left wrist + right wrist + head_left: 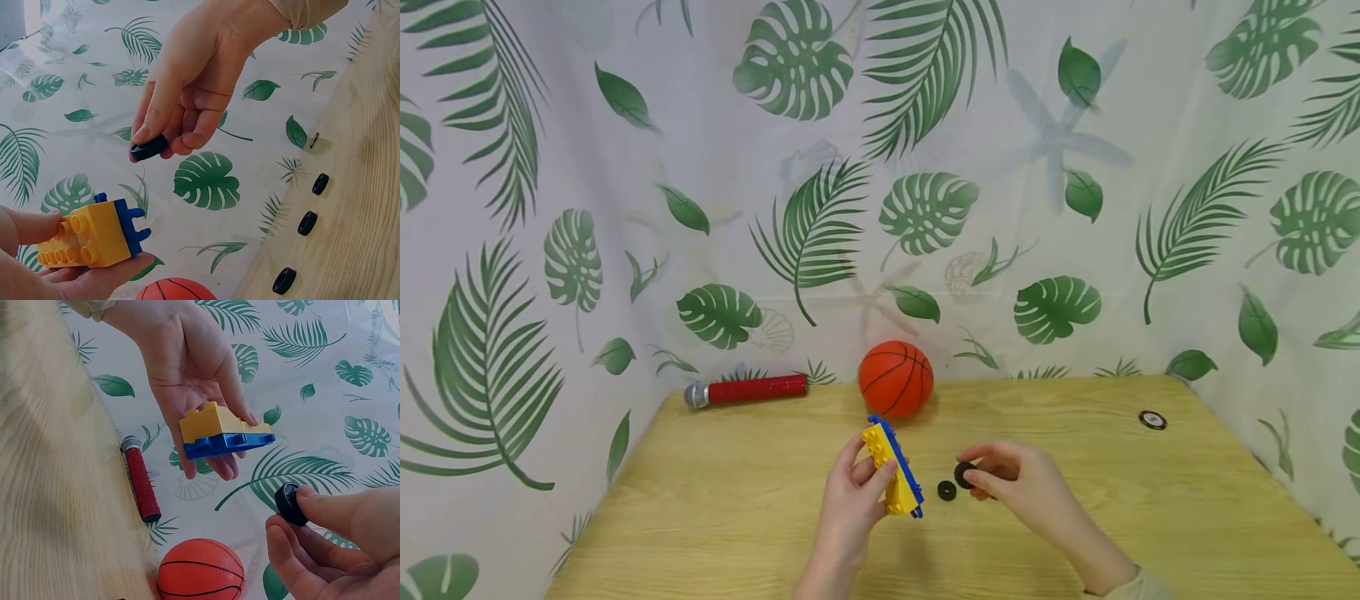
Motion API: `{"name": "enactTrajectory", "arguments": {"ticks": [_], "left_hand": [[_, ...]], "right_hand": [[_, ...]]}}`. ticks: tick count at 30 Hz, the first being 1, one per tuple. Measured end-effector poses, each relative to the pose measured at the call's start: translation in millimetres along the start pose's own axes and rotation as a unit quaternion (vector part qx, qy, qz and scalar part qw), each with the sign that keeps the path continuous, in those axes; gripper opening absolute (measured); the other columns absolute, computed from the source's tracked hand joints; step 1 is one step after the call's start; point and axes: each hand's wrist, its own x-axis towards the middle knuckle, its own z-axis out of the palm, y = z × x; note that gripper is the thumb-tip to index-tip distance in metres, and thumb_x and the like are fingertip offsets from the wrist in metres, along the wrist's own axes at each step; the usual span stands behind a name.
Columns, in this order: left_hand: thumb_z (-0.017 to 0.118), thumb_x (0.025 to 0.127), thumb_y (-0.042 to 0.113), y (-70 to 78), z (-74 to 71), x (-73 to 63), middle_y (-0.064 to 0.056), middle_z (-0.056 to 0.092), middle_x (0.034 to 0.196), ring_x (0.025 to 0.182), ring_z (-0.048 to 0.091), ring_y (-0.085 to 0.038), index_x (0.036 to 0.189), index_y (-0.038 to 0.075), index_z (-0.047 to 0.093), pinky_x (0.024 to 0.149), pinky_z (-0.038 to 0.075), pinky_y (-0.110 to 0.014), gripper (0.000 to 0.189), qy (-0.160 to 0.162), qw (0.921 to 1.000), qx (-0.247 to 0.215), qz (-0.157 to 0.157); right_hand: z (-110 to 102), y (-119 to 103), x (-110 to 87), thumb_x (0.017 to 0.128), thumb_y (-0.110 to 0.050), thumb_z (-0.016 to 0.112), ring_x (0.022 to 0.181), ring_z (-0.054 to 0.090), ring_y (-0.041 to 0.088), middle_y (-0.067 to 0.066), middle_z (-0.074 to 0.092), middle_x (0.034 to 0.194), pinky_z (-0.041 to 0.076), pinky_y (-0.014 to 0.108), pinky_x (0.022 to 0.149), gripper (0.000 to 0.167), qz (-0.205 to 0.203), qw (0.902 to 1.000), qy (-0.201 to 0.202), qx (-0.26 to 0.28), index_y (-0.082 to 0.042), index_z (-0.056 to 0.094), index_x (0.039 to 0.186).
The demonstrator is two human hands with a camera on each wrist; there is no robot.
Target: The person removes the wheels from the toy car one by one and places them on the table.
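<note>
My left hand point(850, 500) grips a toy car body of yellow building bricks point(891, 471) point(103, 231) on a blue base point(228, 444). Blue stubs stick out from the base's sides. To its right, my right hand point(1030, 487) pinches a small black toy wheel point(965, 475) point(149, 148) point(291, 504) between thumb and fingers. The wheel is apart from the car body, and both are held above the table. On the wood below, several more black wheels point(307, 223) stand out in the left wrist view; one loose wheel point(947, 491) shows plainly from the head.
An orange toy basketball point(896, 379) rests at the back of the wooden table point(737, 492). Left of it lies a red microphone point(752, 390) with a silver head. A round black-and-white disc point(1153, 420) is at the back right. Leaf-print cloth point(850, 150) hangs behind and beside the table.
</note>
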Motion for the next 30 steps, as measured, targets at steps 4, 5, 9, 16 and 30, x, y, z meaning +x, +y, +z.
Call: {"name": "enactTrajectory", "arguments": {"ticks": [4, 5, 9, 16, 30], "left_hand": [[0.056, 0.101, 0.011, -0.9, -1.3, 1.7, -0.020, 0.063, 0.132, 0.109, 0.067, -0.024, 0.154, 0.005, 0.027, 0.083, 0.059, -0.044, 0.061, -0.004, 1.0000, 0.007, -0.002], [0.056, 0.101, 0.011, -1.2, -1.4, 2.1, -0.020, 0.062, 0.133, 0.110, 0.066, -0.024, 0.154, 0.005, 0.026, 0.084, 0.059, -0.044, 0.061, -0.005, 1.0000, 0.006, -0.003], [0.055, 0.102, 0.012, -2.1, -1.5, 2.5, -0.019, 0.060, 0.137, 0.115, 0.065, -0.026, 0.155, 0.005, 0.025, 0.085, 0.059, -0.045, 0.061, -0.005, 0.9999, -0.001, -0.010], [0.052, 0.103, 0.012, -1.1, 0.2, 2.0, -0.019, 0.055, 0.143, 0.126, 0.059, -0.032, 0.156, 0.004, 0.022, 0.087, 0.058, -0.047, 0.061, -0.009, 0.9998, -0.015, -0.010], [0.049, 0.104, 0.013, 0.3, 4.0, 3.0, -0.019, 0.053, 0.145, 0.128, 0.058, -0.032, 0.157, 0.004, 0.017, 0.092, 0.055, -0.052, 0.062, -0.013, 0.9996, -0.016, -0.017]], "right_hand": [[-6.5, 6.6, -2.5, 0.091, -0.018, 0.071, 0.076, 0.070, 0.014, 0.008, 0.074, 0.092, 0.058, 0.025, 0.069, 0.026, 0.009, 0.9998, 0.007, 0.013, -0.003, 0.070, 0.112], [-8.6, 8.4, -3.2, 0.091, -0.018, 0.071, 0.076, 0.070, 0.014, 0.008, 0.074, 0.093, 0.058, 0.025, 0.069, 0.026, 0.013, 0.9998, 0.010, 0.012, -0.004, 0.069, 0.113], [-18.3, 15.2, -6.1, 0.092, -0.017, 0.070, 0.079, 0.072, 0.014, 0.009, 0.075, 0.098, 0.059, 0.026, 0.072, 0.027, 0.034, 0.9992, 0.019, 0.008, -0.005, 0.069, 0.115], [-34.8, 29.7, -11.1, 0.092, -0.014, 0.070, 0.080, 0.070, 0.009, 0.010, 0.074, 0.102, 0.059, 0.025, 0.071, 0.024, 0.042, 0.9984, 0.029, -0.022, -0.003, 0.069, 0.113], [-72.6, 61.2, -20.6, 0.093, -0.012, 0.068, 0.075, 0.072, 0.011, 0.015, 0.071, 0.103, 0.060, 0.028, 0.069, 0.030, 0.065, 0.9958, 0.038, -0.054, 0.003, 0.067, 0.120]]}}
